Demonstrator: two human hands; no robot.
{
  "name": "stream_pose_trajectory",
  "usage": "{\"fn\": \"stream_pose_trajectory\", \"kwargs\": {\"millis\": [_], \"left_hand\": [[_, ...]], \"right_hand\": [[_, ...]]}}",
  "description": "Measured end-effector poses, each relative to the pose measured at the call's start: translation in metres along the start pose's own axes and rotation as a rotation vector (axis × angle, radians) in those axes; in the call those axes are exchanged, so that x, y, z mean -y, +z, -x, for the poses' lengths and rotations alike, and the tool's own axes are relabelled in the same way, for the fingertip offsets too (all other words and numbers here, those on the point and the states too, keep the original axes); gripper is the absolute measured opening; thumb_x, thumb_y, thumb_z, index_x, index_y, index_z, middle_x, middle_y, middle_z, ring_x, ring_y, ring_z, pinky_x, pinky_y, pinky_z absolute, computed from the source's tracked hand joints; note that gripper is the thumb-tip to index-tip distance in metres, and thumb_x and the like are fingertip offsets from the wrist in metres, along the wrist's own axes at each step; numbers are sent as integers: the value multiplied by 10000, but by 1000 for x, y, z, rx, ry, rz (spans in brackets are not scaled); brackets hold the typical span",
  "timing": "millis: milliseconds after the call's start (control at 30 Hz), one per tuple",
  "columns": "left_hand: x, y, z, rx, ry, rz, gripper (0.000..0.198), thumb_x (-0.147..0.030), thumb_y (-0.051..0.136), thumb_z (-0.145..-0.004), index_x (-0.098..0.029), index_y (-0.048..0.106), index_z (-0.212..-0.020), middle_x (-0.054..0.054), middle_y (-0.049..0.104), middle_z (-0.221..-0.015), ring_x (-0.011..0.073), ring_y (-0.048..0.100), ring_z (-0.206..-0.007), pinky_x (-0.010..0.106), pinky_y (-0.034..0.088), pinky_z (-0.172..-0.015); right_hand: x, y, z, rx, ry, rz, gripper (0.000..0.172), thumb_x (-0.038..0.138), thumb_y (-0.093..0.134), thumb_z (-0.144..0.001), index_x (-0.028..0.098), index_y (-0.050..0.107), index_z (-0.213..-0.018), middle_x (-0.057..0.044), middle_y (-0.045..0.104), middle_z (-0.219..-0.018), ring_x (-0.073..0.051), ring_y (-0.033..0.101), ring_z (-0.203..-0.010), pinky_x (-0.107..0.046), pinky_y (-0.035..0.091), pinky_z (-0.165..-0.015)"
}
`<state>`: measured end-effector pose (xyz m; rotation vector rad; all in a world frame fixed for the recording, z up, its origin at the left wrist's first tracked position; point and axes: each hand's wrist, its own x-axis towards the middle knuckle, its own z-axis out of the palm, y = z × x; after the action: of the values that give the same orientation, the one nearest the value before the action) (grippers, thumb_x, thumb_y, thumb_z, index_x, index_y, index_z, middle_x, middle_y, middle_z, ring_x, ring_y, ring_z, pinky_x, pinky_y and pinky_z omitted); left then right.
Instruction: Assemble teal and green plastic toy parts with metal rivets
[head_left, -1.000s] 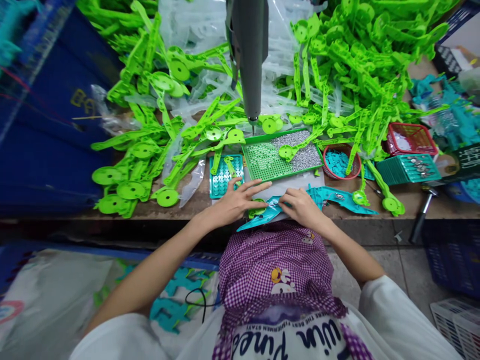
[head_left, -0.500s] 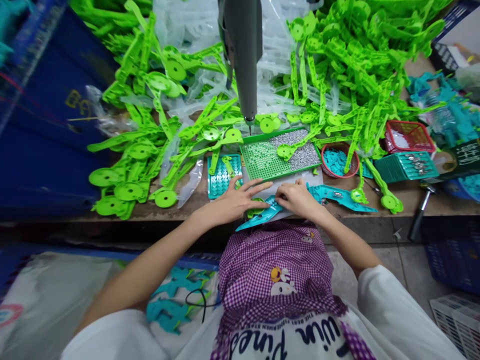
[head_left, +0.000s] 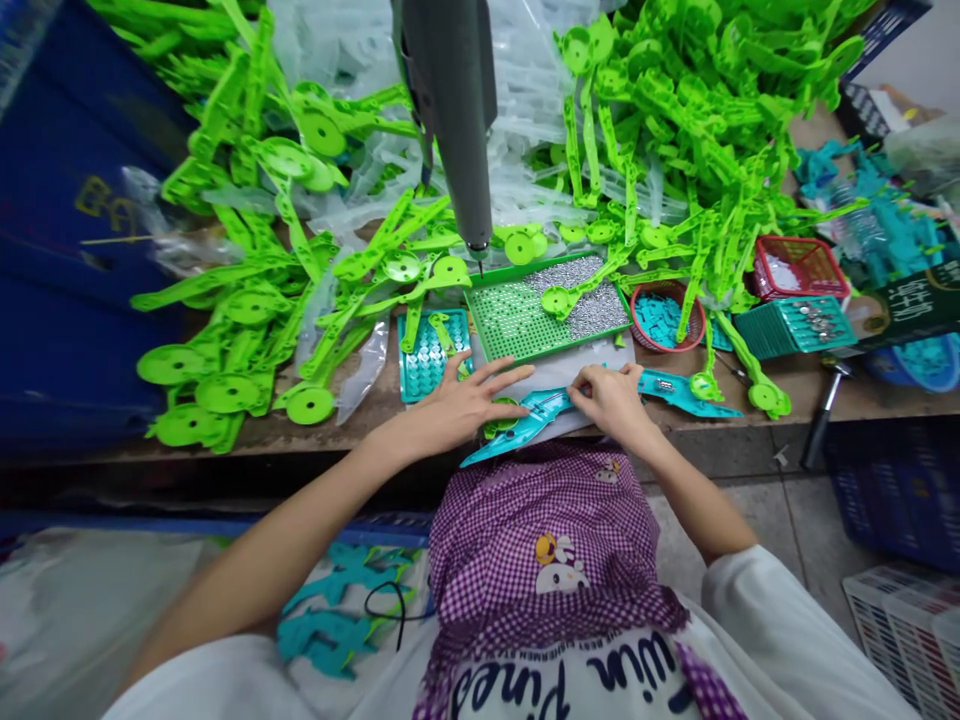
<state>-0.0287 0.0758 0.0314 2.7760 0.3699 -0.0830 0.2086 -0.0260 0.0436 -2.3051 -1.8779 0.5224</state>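
A long turquoise plastic part lies at the table's front edge, narrowing to a point at its left end. My left hand rests over its left side with fingers spread, touching or very near it and a lime-green piece partly under the fingers. My right hand is over the middle of the turquoise part, thumb and fingertips pinched together; whatever is between them is hidden. Right of that hand, a turquoise section with a small metal piece shows; the hand covers where the two sections meet.
A grey electric screwdriver hangs above a green screw tray. Left of the tray is a turquoise plate. A red basket holds turquoise pieces. Lime-green parts heap behind; a hammer lies right.
My right hand has shifted right along the turquoise part, uncovering more of its middle. My left hand stays spread in nearly the same place. The whole view has moved slightly.
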Motion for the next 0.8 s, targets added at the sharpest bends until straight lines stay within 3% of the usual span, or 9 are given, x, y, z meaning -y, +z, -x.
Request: {"fn": "stream_pose_trajectory", "kwargs": {"millis": [167,500,633,800], "left_hand": [[1,3,0,-4,1,-6,805,75,473,-675,-428,620,-1287,-32,279,-1630,344,311,-1465,667,103,-1160],[2,6,1,-44,4,-5,767,60,492,-716,-455,629,-1269,-34,295,-1624,316,329,-1463,632,98,-1178],[2,6,0,-63,-3,-5,770,68,501,-708,-455,637,-1257,-20,334,-1607,306,348,-1453,646,109,-1169],[1,4,1,-48,-5,-14,808,110,450,-667,-424,655,-1238,-14,319,-1612,329,377,-1433,690,40,-1152]], "right_hand": [[0,2,2,45,22,15,220,245,503,-920,183,677,-801,-45,749,-874,-182,602,-777,-355,182,-775],[5,4,0,-49,-35,109,207,205,508,-896,182,654,-751,-66,712,-864,-242,552,-950,-382,194,-797],[-8,1,-2,-63,-73,92,207,240,543,-882,184,650,-714,-67,687,-915,-260,509,-1027,-390,202,-806],[-31,2,11,-203,43,22,242,293,542,-893,187,655,-708,-80,665,-919,-267,497,-1016,-401,210,-814]]}}
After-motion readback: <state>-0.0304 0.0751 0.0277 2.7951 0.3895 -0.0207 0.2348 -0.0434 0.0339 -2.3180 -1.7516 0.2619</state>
